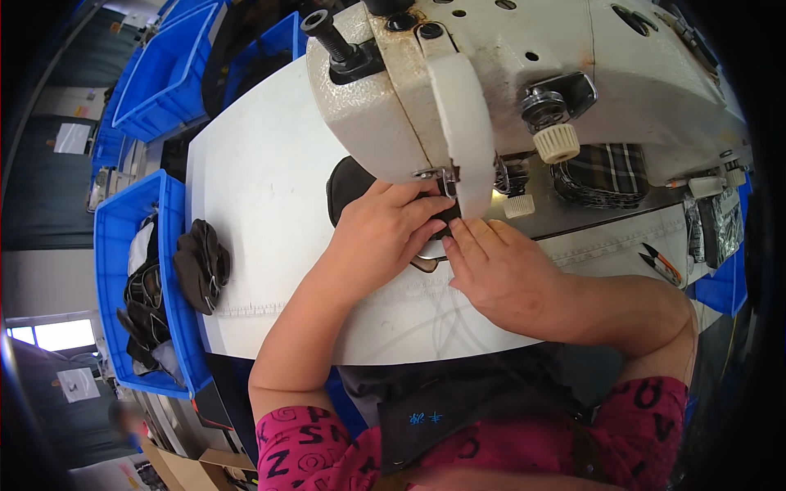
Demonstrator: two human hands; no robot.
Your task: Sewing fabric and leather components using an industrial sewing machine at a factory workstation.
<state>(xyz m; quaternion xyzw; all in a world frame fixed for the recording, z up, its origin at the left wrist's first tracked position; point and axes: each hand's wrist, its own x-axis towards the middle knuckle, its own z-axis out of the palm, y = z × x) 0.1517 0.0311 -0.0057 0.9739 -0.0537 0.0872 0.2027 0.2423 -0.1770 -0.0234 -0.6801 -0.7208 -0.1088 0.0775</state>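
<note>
White worktop (254, 176), scale markings along its near part; blue bin (183, 356) at its left edge with dark fabric goods inside, a dark fabric bundle (201, 266) beside it on the table. Sewing machine (368, 123) overhead; plaid stack (602, 176) and snips (660, 265) off to the right. Dark fabric piece (347, 190) lies below the machine head, partly covered by the fingers, its far-left portion spread on the worktop. Left hand (378, 222) bent over the piece, thumb and forefinger closed on it near the needle area. Right hand (506, 270) meets it from the other side, fingertips bunched at the near edge; pinching or only pressing, cannot tell. Step in hand, by my reading: lining up or feeding the edge for stitching. Next move probably calls for both hands steering it evenly, fingertips clear of the needle; needle contact itself hidden.
</note>
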